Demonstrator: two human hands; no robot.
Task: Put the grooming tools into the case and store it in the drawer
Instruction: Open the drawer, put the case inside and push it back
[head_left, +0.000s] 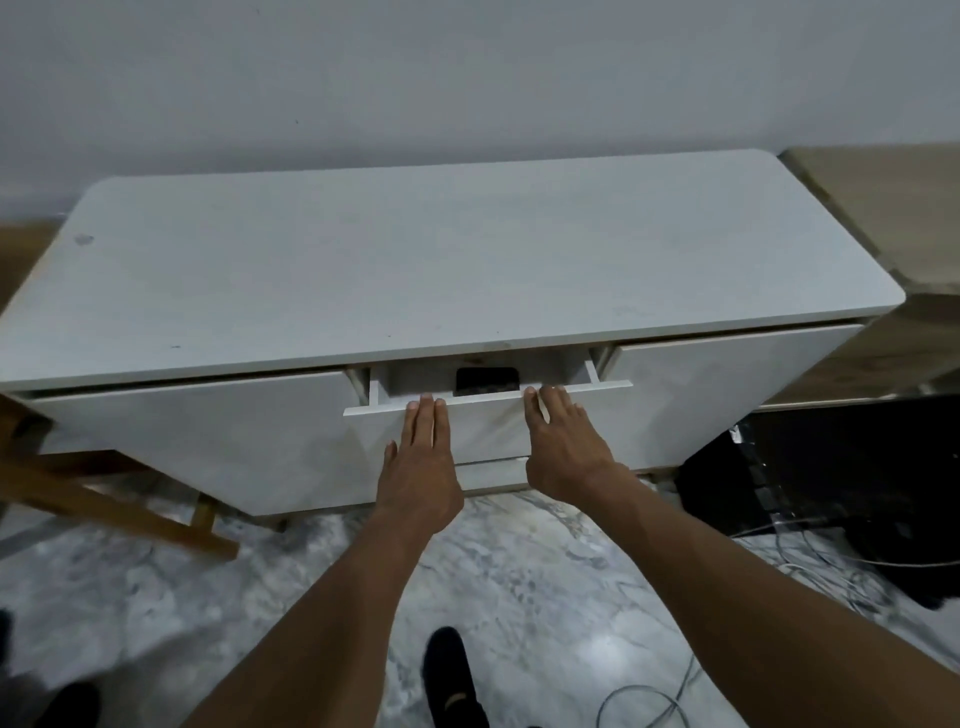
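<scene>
1. White laminate covered the low cabinet (415, 260), which stood against a pale wall (467, 67) with its top bare
2. Its middle drawer (483, 415) stood pulled out a little way, the front panel tilted slightly in the wide-angle view
3. Inside the gap, near the drawer's right half, a dark case (487, 381) lay partly visible; only its near edge and top showed, and whether it was zipped could not be told
4. No grooming tools showed loose anywhere in view
5. The left hand (421, 462) lay flat against the drawer front, fingers (427, 415) straight and together, tips reaching the top edge of the panel, gripping nothing
6. The right hand (563, 447) also pressed flat on the panel just right of the case, fingers slightly spread, tips at the top edge, holding nothing
7. Both bare forearms reached in from the bottom of the view, the hands near each other but apart
8. Closed door panels flanked the drawer on either side
9. Grey-veined marble floor (519, 571) spread below, with a dark shoe (449, 675) near the bottom centre
10. A wooden frame (119, 499) leaned low at the left, and a black object with loose cables (810, 545) sat at the right
</scene>
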